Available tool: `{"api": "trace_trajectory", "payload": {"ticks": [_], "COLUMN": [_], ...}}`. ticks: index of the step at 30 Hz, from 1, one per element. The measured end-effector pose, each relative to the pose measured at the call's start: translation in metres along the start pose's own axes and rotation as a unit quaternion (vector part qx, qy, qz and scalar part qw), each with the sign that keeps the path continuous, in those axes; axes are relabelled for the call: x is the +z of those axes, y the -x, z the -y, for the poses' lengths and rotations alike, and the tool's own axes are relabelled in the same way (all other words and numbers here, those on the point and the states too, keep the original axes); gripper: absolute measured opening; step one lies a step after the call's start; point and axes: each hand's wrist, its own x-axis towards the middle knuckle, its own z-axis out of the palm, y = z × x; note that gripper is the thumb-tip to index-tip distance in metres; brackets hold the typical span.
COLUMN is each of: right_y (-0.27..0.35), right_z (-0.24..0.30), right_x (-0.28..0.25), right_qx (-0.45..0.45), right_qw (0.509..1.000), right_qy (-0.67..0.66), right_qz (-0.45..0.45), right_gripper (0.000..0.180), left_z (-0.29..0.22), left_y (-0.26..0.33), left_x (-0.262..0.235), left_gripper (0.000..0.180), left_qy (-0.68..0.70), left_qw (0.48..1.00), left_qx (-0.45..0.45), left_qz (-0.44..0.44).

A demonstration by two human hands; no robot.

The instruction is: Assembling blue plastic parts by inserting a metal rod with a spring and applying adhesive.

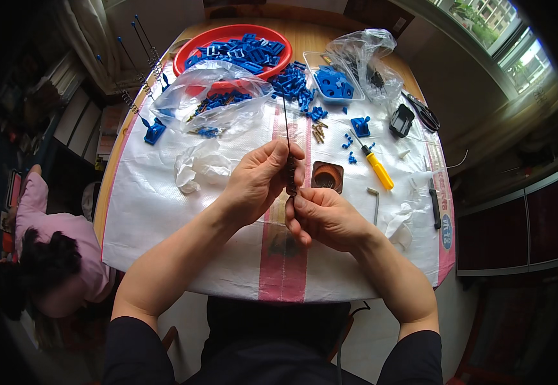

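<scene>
A white sheet (163, 212) covers the table; a red tray (192, 48) of blue parts sits at eleven o'clock. At centre, both hands pinch a thin rod (287, 128) carrying a spring (290, 176). Left hand (260, 179) fingers press around the spring; right hand (324, 218) fingertips clamp its lower end. Keeping the rod upright should help.

Thin dark rod (287, 125) with coiled spring (290, 174), upright, pinched by both hands' fingers (295, 200)
</scene>
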Motion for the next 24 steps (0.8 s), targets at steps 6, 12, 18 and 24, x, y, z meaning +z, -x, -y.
{"api": "trace_trajectory", "payload": {"ticks": [6, 12, 18, 24], "right_y": [-0.002, 0.001, 0.002, 0.001], "right_z": [-0.004, 0.001, 0.001, 0.000], "right_x": [-0.004, 0.001, -0.001, -0.003], "right_qx": [-0.009, 0.012, 0.025, 0.032], "right_qw": [0.999, 0.999, 0.996, 0.995], "right_qy": [0.036, 0.051, 0.088, 0.098], "right_qz": [0.007, 0.008, 0.002, 0.010], "right_gripper": [0.026, 0.027, 0.028, 0.028], "left_z": [0.002, -0.005, -0.008, -0.009], "left_y": [0.000, 0.002, 0.003, 0.003], "left_x": [0.002, 0.004, 0.002, 0.000], "left_gripper": [0.028, 0.029, 0.030, 0.031], "left_qy": [0.016, -0.008, -0.021, -0.034], "left_qw": [1.000, 0.999, 0.997, 0.995], "left_qx": [-0.011, -0.046, -0.073, -0.090], "left_qz": [-0.003, 0.000, 0.013, 0.027]}}
